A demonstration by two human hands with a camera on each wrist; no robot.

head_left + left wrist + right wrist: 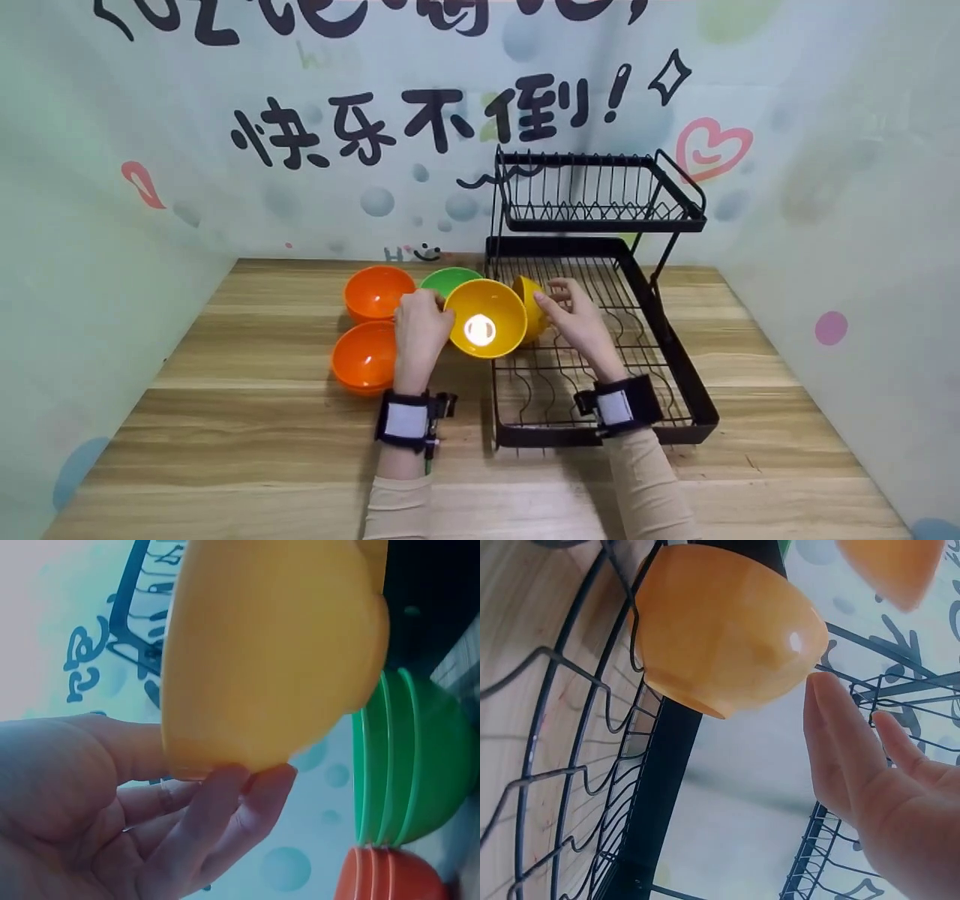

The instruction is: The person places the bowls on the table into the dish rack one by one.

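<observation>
Wood-grain table (pixel 247 450) carries a black dish rack (pixel 701 412); the left hand (pixel 421 336) pinches a yellow bowl (pixel 491 311) near it. The right hand (pixel 582 322), fingers loosely extended, is beside a second bowl (pixel 727 630) tilted there; bumping bowls could topple it.

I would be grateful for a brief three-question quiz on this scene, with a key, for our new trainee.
1. What colour is the bowl held in the left hand?
2. True or false: a second bowl of that colour stands on its side in the lower tier of the rack.
3. Where are the green bowls? A) in the upper tier; B) in the lower tier; C) outside the rack.

Key: 1. Yellow. 2. True. 3. C.
</observation>
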